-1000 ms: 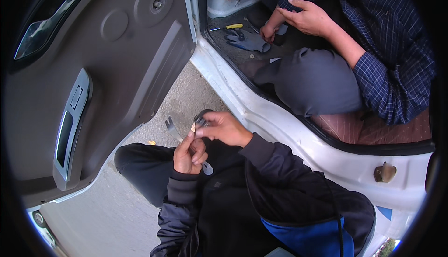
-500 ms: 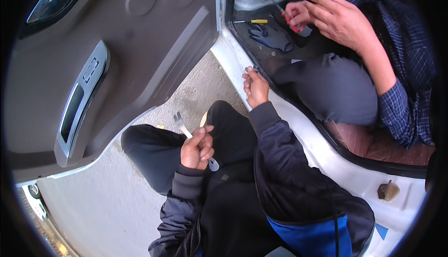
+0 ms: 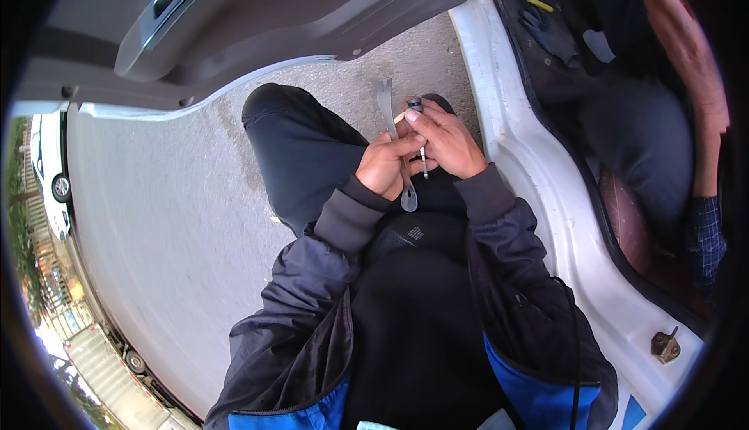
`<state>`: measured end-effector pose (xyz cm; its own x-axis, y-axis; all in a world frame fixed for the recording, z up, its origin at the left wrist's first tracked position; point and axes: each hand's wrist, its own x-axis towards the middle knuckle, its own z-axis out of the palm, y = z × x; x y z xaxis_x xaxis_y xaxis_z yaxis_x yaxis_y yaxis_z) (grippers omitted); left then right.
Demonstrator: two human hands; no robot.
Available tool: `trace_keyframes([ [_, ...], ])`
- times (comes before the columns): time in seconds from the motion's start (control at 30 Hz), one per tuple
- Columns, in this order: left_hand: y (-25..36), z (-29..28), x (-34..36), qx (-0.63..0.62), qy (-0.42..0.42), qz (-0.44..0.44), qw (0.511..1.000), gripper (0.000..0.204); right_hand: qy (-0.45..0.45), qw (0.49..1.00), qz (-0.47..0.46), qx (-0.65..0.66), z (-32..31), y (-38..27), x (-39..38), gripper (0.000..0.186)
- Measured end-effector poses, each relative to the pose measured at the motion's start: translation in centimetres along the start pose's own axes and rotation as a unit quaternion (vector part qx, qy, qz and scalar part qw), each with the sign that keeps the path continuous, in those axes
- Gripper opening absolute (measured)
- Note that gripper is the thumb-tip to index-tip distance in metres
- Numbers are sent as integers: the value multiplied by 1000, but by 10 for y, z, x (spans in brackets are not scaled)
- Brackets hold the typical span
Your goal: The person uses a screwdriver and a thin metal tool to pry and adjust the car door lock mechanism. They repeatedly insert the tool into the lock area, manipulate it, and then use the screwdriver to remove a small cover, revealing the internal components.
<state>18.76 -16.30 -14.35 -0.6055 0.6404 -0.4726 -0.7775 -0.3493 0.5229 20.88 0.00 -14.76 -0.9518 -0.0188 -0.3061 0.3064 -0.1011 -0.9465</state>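
Observation:
My left hand (image 3: 381,168) is closed round a flat metal pry tool (image 3: 385,102). Its forked end points away from me, and its rounded end pokes out below the fingers. Close beside it, my right hand (image 3: 452,143) grips a small tool with a black head and thin metal shaft (image 3: 424,166); the shaft points back toward me. Its exact kind is partly hidden by the fingers. The two hands nearly meet above my lap, the left fingertips close to the shaft.
The open car door (image 3: 312,16) spans the far left. A white door sill (image 3: 507,129) runs along my right. Inside the car are a co-worker's arm (image 3: 690,63), a yellow-handled screwdriver (image 3: 538,4) and a glove (image 3: 546,36). A metal door striker (image 3: 665,345) sticks out lower right.
My right hand has come back from the sill to my left hand, the thin-shafted tool now showing in it. The view has shifted, and the co-worker's hands are no longer visible.

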Motion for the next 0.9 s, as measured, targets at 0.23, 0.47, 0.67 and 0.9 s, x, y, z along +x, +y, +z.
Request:
trace_keyframes([
  [0.23, 3, -11, -8, -72, 106, 44, 991, 4, 119, 982, -119, -82, 20, -10, -16, 36],
  [0.47, -2, 0, -21, 202, 57, 38, 977, 12, 96, 957, -191, -197, 28, -16, -13, 32],
  [0.67, -2, 6, -35, 383, 55, 89, 918, 39, 3, 998, -8, 70, 23, -19, -14, 27],
  [0.9, 0, 4, -44, 310, 33, 74, 947, 66, 32, 976, -93, 195, 35, -42, -18, 19],
])
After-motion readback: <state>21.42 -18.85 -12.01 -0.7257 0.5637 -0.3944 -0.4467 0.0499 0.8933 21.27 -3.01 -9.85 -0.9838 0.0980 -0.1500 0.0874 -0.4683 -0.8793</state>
